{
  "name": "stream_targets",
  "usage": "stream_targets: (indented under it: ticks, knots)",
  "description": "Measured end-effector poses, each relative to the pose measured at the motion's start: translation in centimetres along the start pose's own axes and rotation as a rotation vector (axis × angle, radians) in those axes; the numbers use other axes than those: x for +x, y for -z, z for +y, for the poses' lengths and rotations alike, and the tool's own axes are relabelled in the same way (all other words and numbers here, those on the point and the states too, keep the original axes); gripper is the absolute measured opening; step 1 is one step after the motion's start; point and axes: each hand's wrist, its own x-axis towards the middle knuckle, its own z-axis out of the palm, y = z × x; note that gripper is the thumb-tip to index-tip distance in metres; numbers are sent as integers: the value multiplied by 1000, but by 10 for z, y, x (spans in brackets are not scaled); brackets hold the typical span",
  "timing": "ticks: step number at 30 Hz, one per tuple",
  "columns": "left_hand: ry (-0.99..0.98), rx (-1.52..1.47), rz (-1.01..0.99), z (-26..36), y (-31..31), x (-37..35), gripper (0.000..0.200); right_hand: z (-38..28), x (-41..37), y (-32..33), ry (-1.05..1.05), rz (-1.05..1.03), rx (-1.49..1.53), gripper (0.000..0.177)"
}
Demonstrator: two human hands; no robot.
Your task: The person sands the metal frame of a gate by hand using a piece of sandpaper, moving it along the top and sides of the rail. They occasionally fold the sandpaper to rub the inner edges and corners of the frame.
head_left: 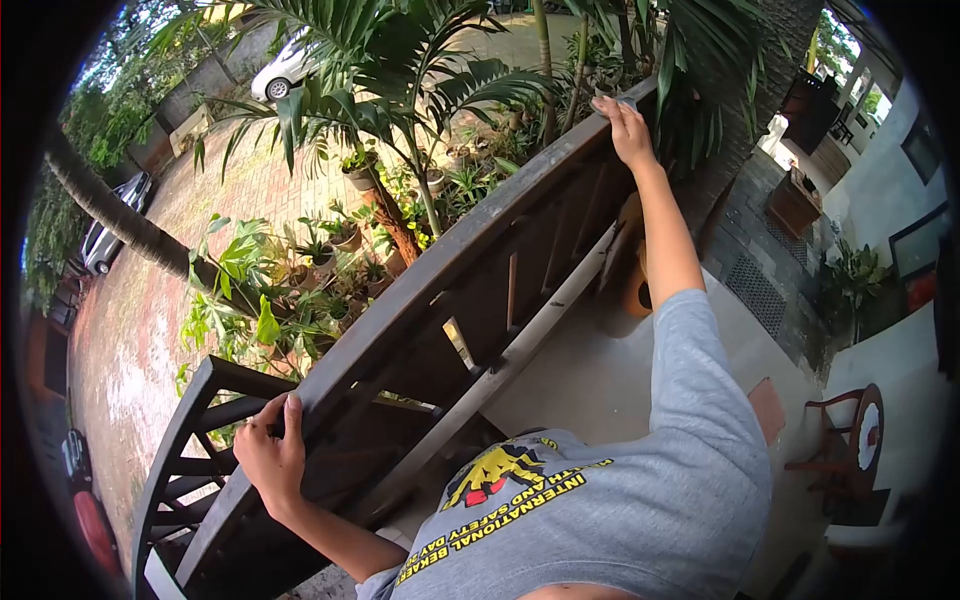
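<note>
I stand at a dark wooden balcony railing [450, 270] and look down over it. My left hand [272, 452] grips the top rail near its corner, fingers wrapped over the edge. Far along the same rail, my right hand [626, 130] rests on top with the arm stretched out straight. My grey T-shirt [620, 500] with yellow lettering fills the lower part of the view.
Below the railing are palm trees [400, 90], several potted plants [330, 250] and a brick-paved yard [150, 300] with parked cars [285, 70]. On the balcony floor stand a wooden chair [850, 440] and a clay pot [635, 290].
</note>
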Motion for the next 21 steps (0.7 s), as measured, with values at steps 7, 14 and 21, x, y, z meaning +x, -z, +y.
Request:
stream_targets:
  ticks: [7,14,21]
  knots:
    - [-107,12,88,-9,-6,-1,40,-52,-44,-7,364,-38,93,46]
    - [23,-13,-9,4,3,0,38,34,8,-15,18,74,-77,48]
    - [-9,11,90,-2,-6,2,41,-21,-34,-8,339,100,119,45]
